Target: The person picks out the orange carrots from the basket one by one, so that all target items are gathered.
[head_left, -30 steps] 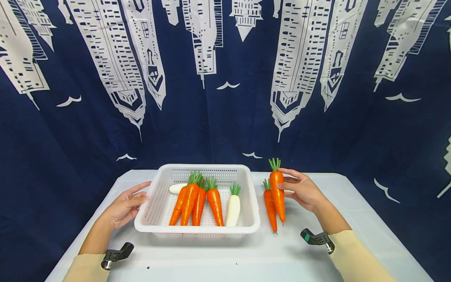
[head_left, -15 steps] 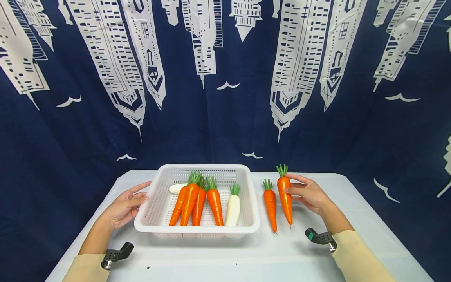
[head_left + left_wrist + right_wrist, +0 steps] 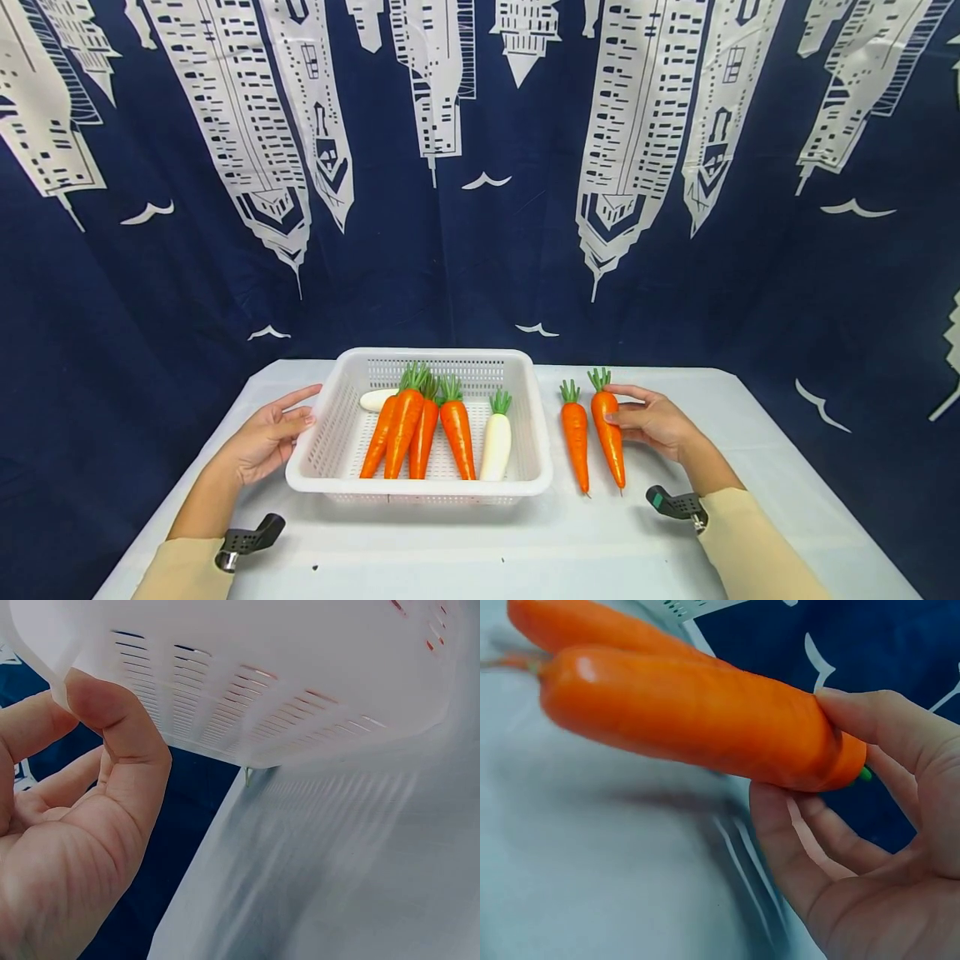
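Observation:
Right of the basket, my right hand (image 3: 651, 423) pinches an orange carrot (image 3: 609, 442) near its leafy end, thumb on one side and fingers on the other, as the right wrist view also shows. Just left of it a second carrot (image 3: 575, 442) lies on the table, roughly parallel. My left hand (image 3: 266, 437) holds the left rim of a white perforated plastic basket (image 3: 420, 487); the left wrist view shows thumb and finger pinching the rim (image 3: 56, 694). Inside the basket lie several carrots (image 3: 405, 433), a white radish (image 3: 496, 448) with a green top, and another white piece (image 3: 377, 401) partly hidden behind the carrots.
A pale cloth covers the table (image 3: 420, 558), whose far edge meets a dark blue curtain (image 3: 450, 267) with white building prints. A small dark speck (image 3: 315, 568) is near the front left. Black wrist mounts (image 3: 251, 542) sit at both cuffs.
My right hand has moved the carrot rightward and down toward the table, so it now sits apart from the second carrot instead of overlapping it. The left hand and basket stay put.

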A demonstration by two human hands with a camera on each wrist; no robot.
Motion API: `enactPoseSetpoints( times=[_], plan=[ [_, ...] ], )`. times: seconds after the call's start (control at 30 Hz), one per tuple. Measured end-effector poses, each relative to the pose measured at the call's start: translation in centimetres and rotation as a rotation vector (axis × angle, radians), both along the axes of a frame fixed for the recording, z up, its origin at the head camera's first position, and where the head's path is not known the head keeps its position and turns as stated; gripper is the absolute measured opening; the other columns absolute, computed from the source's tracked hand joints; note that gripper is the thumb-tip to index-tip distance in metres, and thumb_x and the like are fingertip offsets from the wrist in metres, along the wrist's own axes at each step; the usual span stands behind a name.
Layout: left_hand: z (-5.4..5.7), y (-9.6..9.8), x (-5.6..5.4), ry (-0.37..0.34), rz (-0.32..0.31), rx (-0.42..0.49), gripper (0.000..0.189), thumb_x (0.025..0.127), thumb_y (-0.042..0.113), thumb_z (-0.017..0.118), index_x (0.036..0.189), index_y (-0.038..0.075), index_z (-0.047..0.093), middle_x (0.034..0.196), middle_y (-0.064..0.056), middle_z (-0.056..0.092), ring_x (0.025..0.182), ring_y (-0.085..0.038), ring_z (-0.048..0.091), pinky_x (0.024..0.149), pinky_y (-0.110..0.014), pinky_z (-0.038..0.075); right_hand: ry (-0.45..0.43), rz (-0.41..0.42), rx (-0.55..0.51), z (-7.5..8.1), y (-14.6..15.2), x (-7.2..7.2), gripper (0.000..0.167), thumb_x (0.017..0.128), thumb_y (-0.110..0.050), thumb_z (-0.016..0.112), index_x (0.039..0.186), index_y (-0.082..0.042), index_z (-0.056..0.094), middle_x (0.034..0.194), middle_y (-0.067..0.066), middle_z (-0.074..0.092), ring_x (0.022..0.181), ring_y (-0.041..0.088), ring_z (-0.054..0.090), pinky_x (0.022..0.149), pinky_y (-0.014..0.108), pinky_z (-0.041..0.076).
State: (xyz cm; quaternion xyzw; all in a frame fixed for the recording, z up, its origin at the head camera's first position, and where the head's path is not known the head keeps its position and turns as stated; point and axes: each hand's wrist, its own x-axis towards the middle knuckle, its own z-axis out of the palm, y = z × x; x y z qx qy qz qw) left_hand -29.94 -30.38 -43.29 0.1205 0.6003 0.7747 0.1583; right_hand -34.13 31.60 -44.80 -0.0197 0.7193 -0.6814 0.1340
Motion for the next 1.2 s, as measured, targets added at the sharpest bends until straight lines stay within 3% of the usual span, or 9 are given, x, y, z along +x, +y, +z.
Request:
enactPoseSetpoints(
  times=[0.23,0.6,0.93,1.2],
  plan=[
    [0.2,0.0,0.0,0.002,-0.006,0.001,0.067,0.101,-0.009,0.052,0.159,0.006,0.022,0.120,0.003,0.073,0.106,-0.014,0.072,0.092,-0.036,0.060,-0.015,0.005,0.054,-0.4,-0.4,-0.4,0.071,0.089,-0.004,0.077,0.152,-0.002,0.044,0.111,0.007,0.071,0.095,0.019,0.071,0.085,0.038,0.062],
    [0.2,0.0,0.0,0.001,0.002,-0.007,0.066,0.101,-0.008,0.053,0.158,0.007,0.024,0.120,0.003,0.073,0.106,-0.014,0.072,0.091,-0.036,0.060,-0.015,-0.021,0.165,-1.0,-0.8,-1.0,0.069,0.085,-0.001,0.080,0.147,0.003,0.049,0.109,0.011,0.071,0.090,0.020,0.071,0.081,0.036,0.063],
    [0.4,0.0,0.0,0.001,0.008,-0.009,0.062,0.101,-0.008,0.052,0.155,0.010,0.030,0.120,0.004,0.073,0.106,-0.014,0.072,0.091,-0.036,0.061,-0.030,-0.044,0.224,-0.7,-1.3,-1.0,0.070,0.084,-0.001,0.081,0.146,0.002,0.050,0.120,0.019,0.066,0.091,0.020,0.070,0.083,0.037,0.063],
    [0.2,0.1,-0.1,-0.010,0.018,-0.030,0.068,0.101,-0.007,0.054,0.159,0.006,0.021,0.119,0.004,0.073,0.106,-0.014,0.072,0.091,-0.037,0.061,-0.049,-0.058,0.275,-0.5,-1.4,-0.8,0.071,0.083,-0.003,0.083,0.146,0.002,0.051,0.123,0.022,0.064,0.091,0.019,0.070,0.085,0.040,0.063]
  ],
)
